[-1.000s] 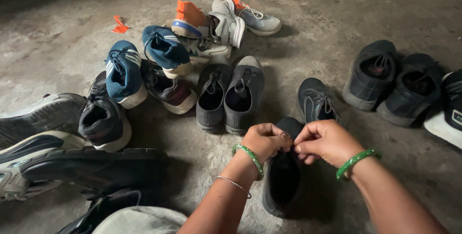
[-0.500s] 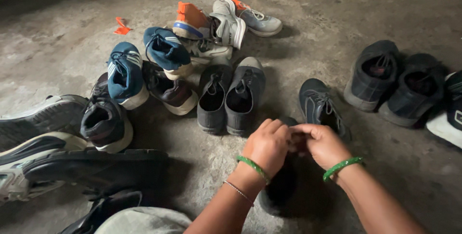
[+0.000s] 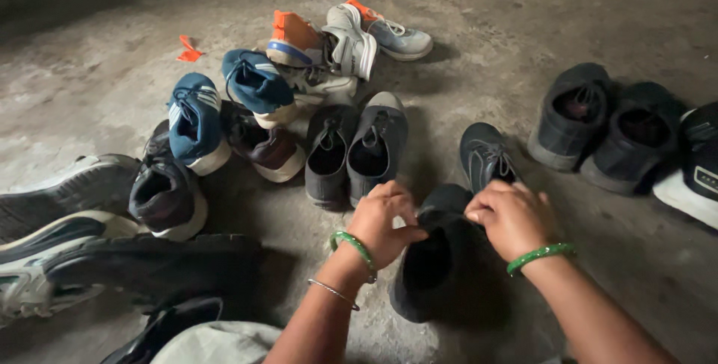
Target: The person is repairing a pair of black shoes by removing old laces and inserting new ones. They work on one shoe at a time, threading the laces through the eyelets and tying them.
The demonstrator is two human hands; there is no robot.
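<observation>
A black shoe (image 3: 437,274) lies on the concrete floor right in front of me, heel towards me. My left hand (image 3: 383,222) grips its left side near the opening, thumb across the top. On its right upper edge rests my right hand (image 3: 512,218), fingers curled over the tongue area. Both wrists wear green bangles. Just beyond my right hand sits its dark mate (image 3: 486,156).
A dark grey pair (image 3: 357,147) stands straight ahead. Blue sneakers (image 3: 224,106), a maroon shoe (image 3: 271,151) and orange-and-grey sneakers (image 3: 351,35) pile up behind. Black shoes (image 3: 606,124) lie at the right; black-and-white sneakers (image 3: 90,244) at the left.
Both hands dropped from pinching something together above the shoe's toe end and moved apart onto its two sides. The view moved closer.
</observation>
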